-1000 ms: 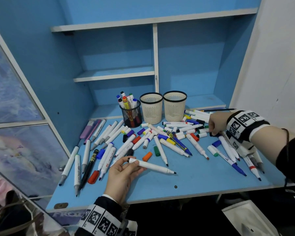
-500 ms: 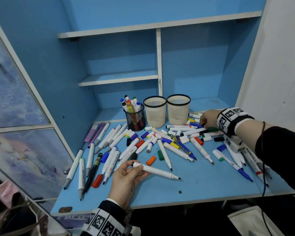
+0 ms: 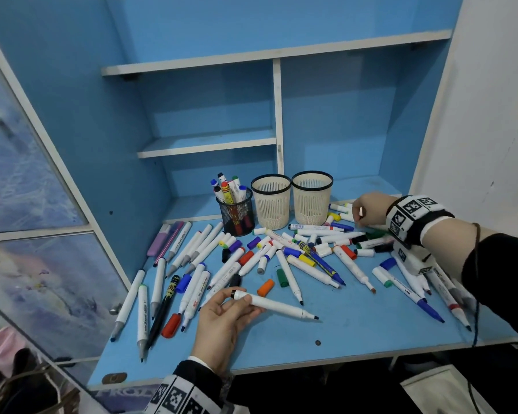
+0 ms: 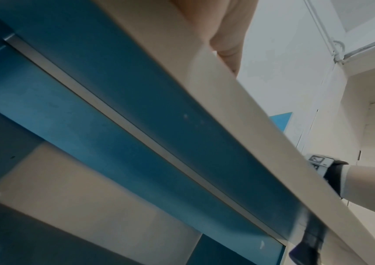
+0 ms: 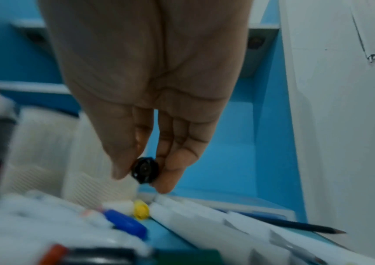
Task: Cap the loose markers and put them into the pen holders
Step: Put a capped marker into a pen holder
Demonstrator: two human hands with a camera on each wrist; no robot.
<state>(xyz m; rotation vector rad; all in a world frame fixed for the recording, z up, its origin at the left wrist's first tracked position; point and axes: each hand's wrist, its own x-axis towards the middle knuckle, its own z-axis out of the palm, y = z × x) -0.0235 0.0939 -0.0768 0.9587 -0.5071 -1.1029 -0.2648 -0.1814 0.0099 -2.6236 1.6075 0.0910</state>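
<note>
Head view: blue bench (image 3: 356,333) is carrying scattered markers, left hand (image 3: 222,321) is gripping an uncapped white marker (image 3: 277,305) low over its front, right hand (image 5: 150,100) is pinching a black cap (image 5: 145,170) beside the cream holders (image 3: 311,201).

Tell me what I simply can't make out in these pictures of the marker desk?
- Head view: what the right hand pinches is hidden behind its own fingers; the right wrist view shows a black cap.
- Left wrist view: the white marker fills the frame and hides the desk.
- Head view: the insides of the two beige holders are hidden by their walls.
- Right wrist view: the markers below are blurred, their printing unreadable.
</note>
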